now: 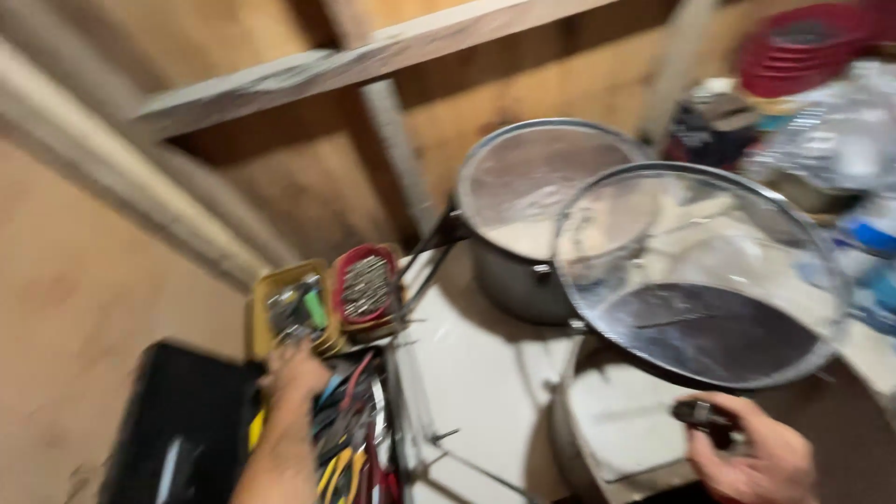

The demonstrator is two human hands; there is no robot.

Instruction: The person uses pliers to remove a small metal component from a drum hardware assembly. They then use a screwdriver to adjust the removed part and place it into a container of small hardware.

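Left hand: the left hand (297, 373) reaches up from the lower centre-left of the frame, forearm bare, knuckles toward the camera; it rests on or in a heap of wire-handled tools (350, 439). The blur hides whether its fingers are apart or closed on anything.
Right hand: the right hand (756, 459) sits at the lower right corner, fingers curled and clamped round a dark handle (702, 414).
Held thing: the handle runs up into a large round pan with a glass lid (700, 271), tilted toward the camera, filling the right middle of the frame.
Behind the pan: a metal pot with a lid (537, 210) stands at centre, partly overlapped by the tilted lid; its long handle points left toward the trays.
Small trays: a yellow tray (285, 308) and a red tray of what look like screws (366, 287) lie side by side just above the left hand.
Lower left: a black case (182, 425) lies open just beside the left forearm.
Surface: a pale table (471, 373) shows bare between the tool heap and the pan.
Under the pan: a pale round container (616, 425) sits below the pan, near the right hand.
Upper right: stacked red items (803, 47) and clear plastic wrapping (831, 131) crowd the corner.
Edges: a wooden beam (345, 61) crosses the upper frame; wooden wall closes the left side.
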